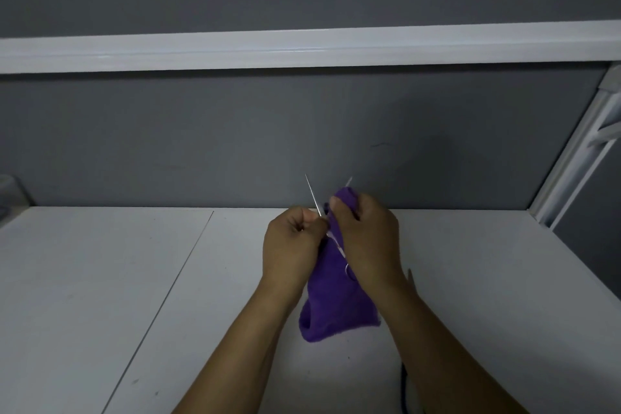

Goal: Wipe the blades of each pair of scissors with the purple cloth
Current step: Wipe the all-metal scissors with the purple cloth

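dim, flat light; soft focus, wide-angle bending at the edges

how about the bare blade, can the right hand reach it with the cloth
Probably yes: the bare blade stands right beside the right hand, which pinches the cloth round the other blade, with nothing between them.

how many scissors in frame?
2. One pair of scissors, open, is held up between the left hand and right hand, one blade in the purple cloth. A likely second pair lies on the table, mostly hidden behind the right arm. Others could be hidden.
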